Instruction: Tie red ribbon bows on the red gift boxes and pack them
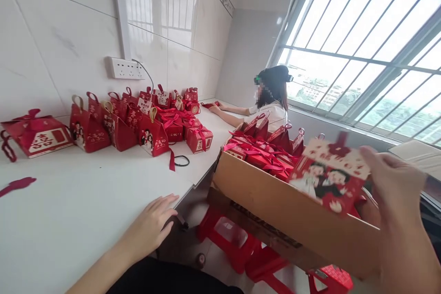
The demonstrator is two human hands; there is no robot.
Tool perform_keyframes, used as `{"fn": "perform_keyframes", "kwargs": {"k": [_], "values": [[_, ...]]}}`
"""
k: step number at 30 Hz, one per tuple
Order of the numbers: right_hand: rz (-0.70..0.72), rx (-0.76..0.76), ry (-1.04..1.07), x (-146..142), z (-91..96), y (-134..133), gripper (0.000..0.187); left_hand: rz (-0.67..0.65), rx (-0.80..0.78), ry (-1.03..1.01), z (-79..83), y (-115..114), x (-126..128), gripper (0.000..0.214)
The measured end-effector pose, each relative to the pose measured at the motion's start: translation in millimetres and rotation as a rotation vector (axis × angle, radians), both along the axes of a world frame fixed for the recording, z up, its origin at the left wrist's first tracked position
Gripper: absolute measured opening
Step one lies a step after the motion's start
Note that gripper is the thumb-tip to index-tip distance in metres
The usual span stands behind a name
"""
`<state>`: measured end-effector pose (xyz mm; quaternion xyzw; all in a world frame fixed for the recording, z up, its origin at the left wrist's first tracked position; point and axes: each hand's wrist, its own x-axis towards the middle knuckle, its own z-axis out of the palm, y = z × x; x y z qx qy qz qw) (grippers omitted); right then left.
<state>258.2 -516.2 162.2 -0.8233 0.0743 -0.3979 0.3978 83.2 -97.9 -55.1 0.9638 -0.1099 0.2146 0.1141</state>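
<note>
My left hand lies flat on the white counter near its front edge, fingers spread, holding nothing. My right hand grips a red and white gift box printed with a cartoon couple, held above the right end of a cardboard carton. The carton is filled with more red gift boxes tied with ribbons.
Several red gift boxes stand along the tiled wall on the counter, with a house-shaped one at the left. Another person sits at the far end. Red plastic stools stand under the carton. A barred window is at the right.
</note>
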Motion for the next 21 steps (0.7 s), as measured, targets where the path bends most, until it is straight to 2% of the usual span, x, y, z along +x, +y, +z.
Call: {"fn": "perform_keyframes", "kwargs": {"k": [1, 3, 6, 11, 16, 21], "values": [[-0.142, 0.079, -0.093, 4.8, 2.4, -10.5, 0.038, -0.001, -0.006, -0.008, -0.2, 1.7, -0.2, 0.025], [-0.360, 0.083, -0.214, 14.2, 4.2, -28.4, 0.042, 0.000, -0.011, -0.031, -1.1, 4.7, 0.5, 0.025], [-0.467, -0.132, -0.156, 26.7, -0.1, -50.1, 0.047, -0.008, 0.017, -0.044, -4.1, 7.0, 2.5, 0.024], [-0.449, -0.485, 0.195, 44.8, -23.8, -75.1, 0.039, -0.012, 0.018, -0.060, -5.1, 7.8, 3.4, 0.023], [-0.343, -0.591, 0.284, 61.3, -50.9, -77.5, 0.030, -0.011, -0.012, -0.056, -3.1, 7.4, 2.3, 0.022], [-0.196, -0.661, 0.424, 79.1, -66.7, -71.6, 0.022, -0.022, -0.030, -0.066, -4.4, 7.5, 1.4, 0.021]]}}
